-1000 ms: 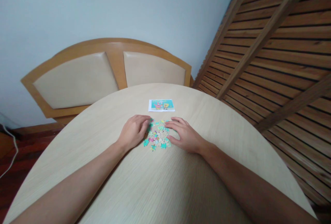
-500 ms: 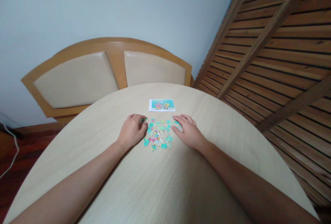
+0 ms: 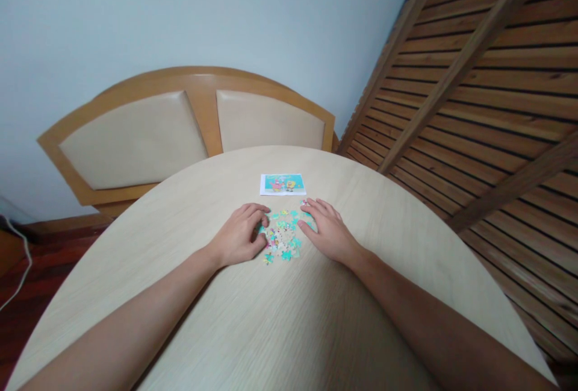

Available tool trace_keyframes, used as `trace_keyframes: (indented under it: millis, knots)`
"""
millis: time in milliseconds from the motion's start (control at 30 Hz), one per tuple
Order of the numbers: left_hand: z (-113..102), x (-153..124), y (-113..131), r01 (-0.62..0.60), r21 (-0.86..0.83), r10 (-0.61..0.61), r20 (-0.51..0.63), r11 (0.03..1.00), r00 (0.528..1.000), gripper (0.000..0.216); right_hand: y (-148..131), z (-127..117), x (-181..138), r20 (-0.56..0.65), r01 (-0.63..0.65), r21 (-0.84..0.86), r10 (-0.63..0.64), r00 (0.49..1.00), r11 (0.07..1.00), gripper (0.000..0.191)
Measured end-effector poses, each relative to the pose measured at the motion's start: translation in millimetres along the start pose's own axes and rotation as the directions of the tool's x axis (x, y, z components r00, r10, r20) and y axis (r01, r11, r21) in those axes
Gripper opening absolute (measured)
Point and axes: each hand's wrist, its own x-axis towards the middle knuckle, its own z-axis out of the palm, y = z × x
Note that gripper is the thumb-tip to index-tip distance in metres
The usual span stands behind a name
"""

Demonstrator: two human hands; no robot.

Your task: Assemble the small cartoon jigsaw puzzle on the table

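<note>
Several loose jigsaw puzzle pieces [image 3: 283, 233], turquoise, white, yellow and pink, lie in a small heap on the pale round table [image 3: 217, 331]. At the heap's left edge rests my left hand [image 3: 244, 233], its fingers apart and curved over the pieces there, hiding some of them. My right hand [image 3: 329, 228] lies along the right edge, fingers spread, with the fingertips on or just above a few pieces. Neither hand shows anything gripped. Behind the heap, a small picture sheet [image 3: 283, 184] with a pink and a yellow cartoon figure on turquoise lies flat.
A bench with a wooden frame and cream padded backrest [image 3: 135, 138] stands beyond the table against a pale wall [image 3: 217, 11]. Wooden slats [image 3: 487, 102] rise on the right. A white cable [image 3: 27, 258] hangs at the far left.
My left hand has shifted right and slightly nearer to me, over the left side of the heap, covering pieces that showed before. My right hand has hardly moved.
</note>
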Motion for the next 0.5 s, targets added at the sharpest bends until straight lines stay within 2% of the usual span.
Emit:
trace_keyframes:
  millis: [133, 267, 367, 500]
  knots:
    - [0, -1, 0, -0.011, -0.009, 0.012, 0.024, 1.0, 1.0, 0.016, -6, -8, -2, 0.01, 0.174, 0.067, -0.175, 0.985, 0.983, 0.04]
    - [-1, -1, -1, -0.028, -0.042, 0.03, 0.04, 0.999, 0.999, 0.015, -13, -15, -5, 0.068, 0.359, 0.1, -0.366, 0.928, 0.928, 0.034]
    - [-2, -1, -2, -0.038, -0.073, 0.041, 0.038, 0.997, 0.998, 0.016, -15, -17, -6, 0.082, 0.413, 0.112, -0.423, 0.902, 0.904, 0.026]
    - [-1, -2, -3, -0.056, -0.099, 0.06, 0.041, 0.994, 0.997, 0.016, -12, -14, -5, 0.052, 0.437, 0.137, -0.447, 0.893, 0.889, 0.022]
